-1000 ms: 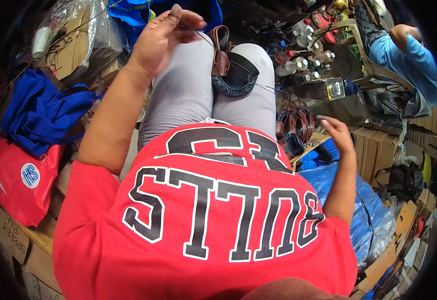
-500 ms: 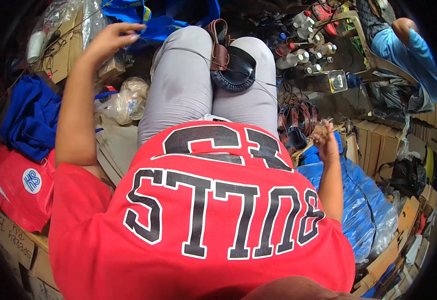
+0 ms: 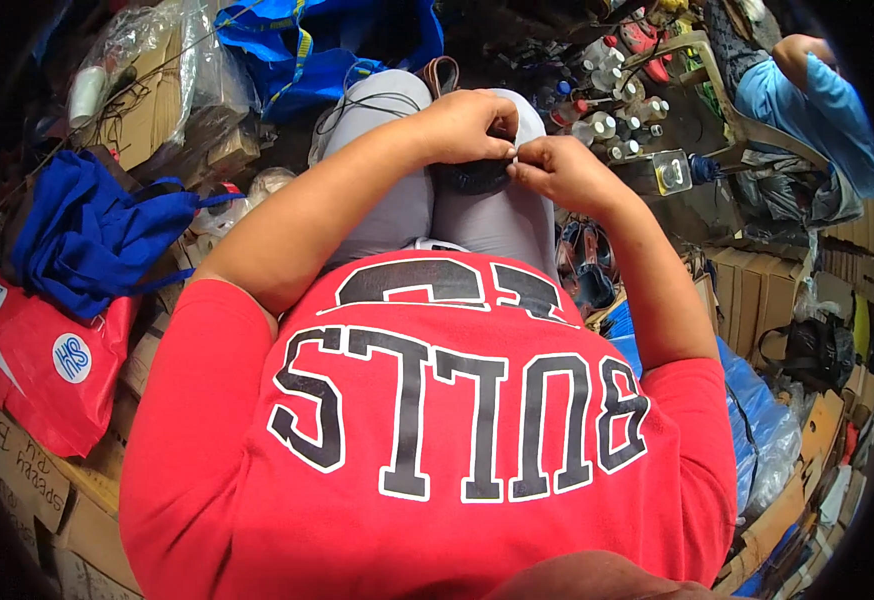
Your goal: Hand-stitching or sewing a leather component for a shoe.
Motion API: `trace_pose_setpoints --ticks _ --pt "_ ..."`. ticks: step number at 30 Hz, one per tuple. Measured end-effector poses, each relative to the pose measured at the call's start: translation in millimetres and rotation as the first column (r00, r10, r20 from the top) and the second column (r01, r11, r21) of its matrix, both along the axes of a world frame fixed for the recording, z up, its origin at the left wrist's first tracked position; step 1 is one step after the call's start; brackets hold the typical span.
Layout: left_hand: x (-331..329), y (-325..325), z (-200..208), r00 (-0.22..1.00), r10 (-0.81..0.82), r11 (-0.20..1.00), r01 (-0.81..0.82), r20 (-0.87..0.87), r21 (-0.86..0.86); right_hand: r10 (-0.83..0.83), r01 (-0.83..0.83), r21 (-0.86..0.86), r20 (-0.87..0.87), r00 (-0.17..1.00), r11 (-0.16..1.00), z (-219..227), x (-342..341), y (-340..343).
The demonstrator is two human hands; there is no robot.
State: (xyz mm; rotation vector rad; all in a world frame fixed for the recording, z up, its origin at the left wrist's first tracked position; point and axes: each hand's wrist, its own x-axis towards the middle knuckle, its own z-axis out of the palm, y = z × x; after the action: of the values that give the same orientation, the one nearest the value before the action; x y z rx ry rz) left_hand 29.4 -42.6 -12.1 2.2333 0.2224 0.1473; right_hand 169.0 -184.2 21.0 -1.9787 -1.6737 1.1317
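Note:
A brown and black shoe, seemingly a sandal [image 3: 473, 179], is held between my grey-trousered knees, its brown strap [image 3: 443, 74] sticking up beyond my hands. Above its black sole, my left hand [image 3: 472, 126] and my right hand [image 3: 560, 172] meet at the fingertips. Both are pinched closed around a tiny pale thing that is too small to make out. Dark thread [image 3: 387, 99] lies in loose loops across my left knee. My hands and forearm cover much of the shoe.
A blue bag [image 3: 332, 45] lies beyond my knees. Several bottles [image 3: 617, 100] and a chair frame [image 3: 727, 90] stand at the far right, near a person in light blue [image 3: 807, 115]. More brown sandals [image 3: 585, 250] lie by my right thigh. Blue cloth [image 3: 87, 235] and a red bag [image 3: 52, 360] are left.
Both hands have come in from the sides and met over the shoe between my knees. The thread, stretched across before, now lies looped on my left knee.

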Motion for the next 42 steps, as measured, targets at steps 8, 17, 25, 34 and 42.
trace_pose_setpoints --ticks 8,17,25,34,42 --pt "10 4 -10 0.993 -0.057 0.99 0.043 -0.101 -0.132 -0.128 0.136 0.151 -0.064 0.99 0.979 15 -12 -44" --pt "10 25 -7 0.957 -0.228 0.83 0.094 -0.181 -0.549 -0.233 0.242 0.327 -0.066 0.97 0.913 11 -13 -48" --pt "11 29 -4 0.944 -0.249 0.85 0.105 -0.217 -0.516 -0.238 0.216 0.255 0.06 0.969 0.943 7 -12 -36" --pt "13 29 0 0.936 -0.261 0.846 0.102 -0.239 -0.524 -0.265 0.219 0.29 0.13 0.955 0.932 7 -22 -33" --pt "16 30 -2 0.93 -0.285 0.856 0.139 -0.232 -0.497 -0.163 0.086 0.303 0.239 0.957 0.949 9 -13 -17"
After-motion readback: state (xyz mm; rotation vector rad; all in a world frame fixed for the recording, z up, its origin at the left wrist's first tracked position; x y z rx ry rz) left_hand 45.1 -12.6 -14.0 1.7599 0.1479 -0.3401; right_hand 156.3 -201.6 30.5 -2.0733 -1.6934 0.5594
